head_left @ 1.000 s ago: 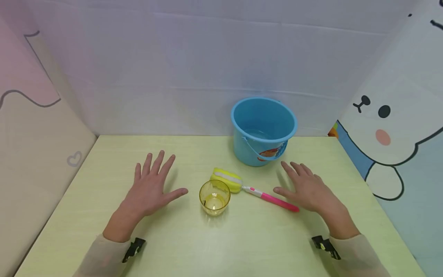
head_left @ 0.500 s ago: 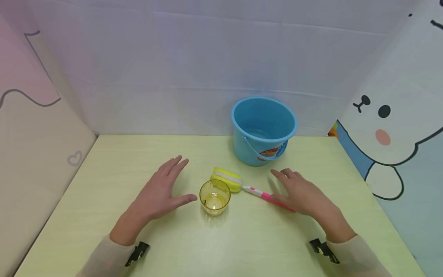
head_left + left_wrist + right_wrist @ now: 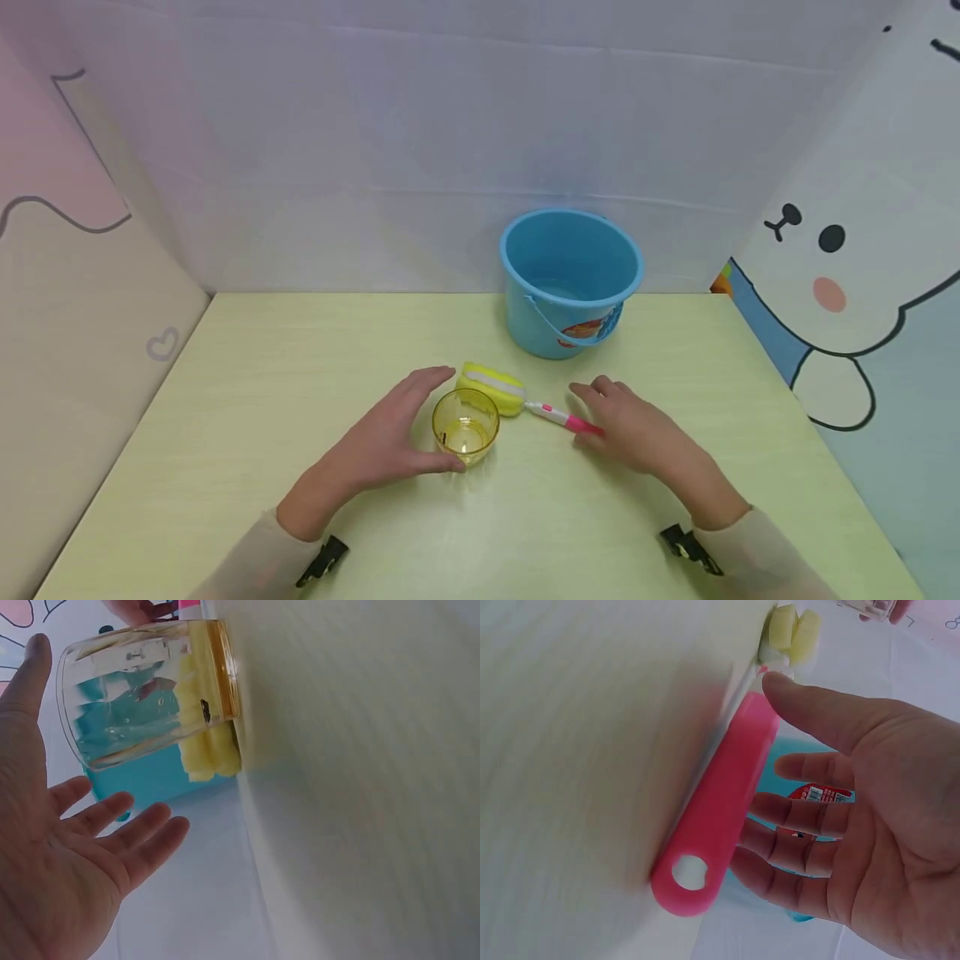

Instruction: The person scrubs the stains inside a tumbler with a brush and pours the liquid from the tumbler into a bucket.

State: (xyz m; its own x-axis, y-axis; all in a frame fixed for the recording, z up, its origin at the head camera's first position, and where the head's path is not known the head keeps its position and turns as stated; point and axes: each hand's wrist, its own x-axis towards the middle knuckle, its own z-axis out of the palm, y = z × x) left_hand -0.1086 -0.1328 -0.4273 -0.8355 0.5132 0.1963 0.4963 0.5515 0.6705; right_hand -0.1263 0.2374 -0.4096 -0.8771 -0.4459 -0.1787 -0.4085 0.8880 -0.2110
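Note:
My left hand point(image 3: 382, 437) is spread around the left side of a clear yellow glass cup point(image 3: 467, 427), which stands upright on the table. In the left wrist view a gap shows between its fingers point(image 3: 154, 832) and the cup point(image 3: 142, 694). A sponge-headed cup brush point(image 3: 547, 411) lies behind and right of the cup, its yellow sponge partly behind the rim. Over the brush's pink handle point(image 3: 720, 802) is my right hand point(image 3: 641, 433). Its thumb and loosely bent fingers lie on either side of the handle without closing round it; whether they touch it is unclear.
A light blue bucket point(image 3: 543, 325) with its handle hanging down stands behind the brush, near the back edge of the pale table point(image 3: 300, 333). White cloth point(image 3: 337, 167) hangs behind the table. Printed panels point(image 3: 862, 333) flank it on both sides.
My left hand has moved right and toward me, up to the cup. My right hand has moved left and lower, over the brush handle. Cup, brush and bucket have stayed in place.

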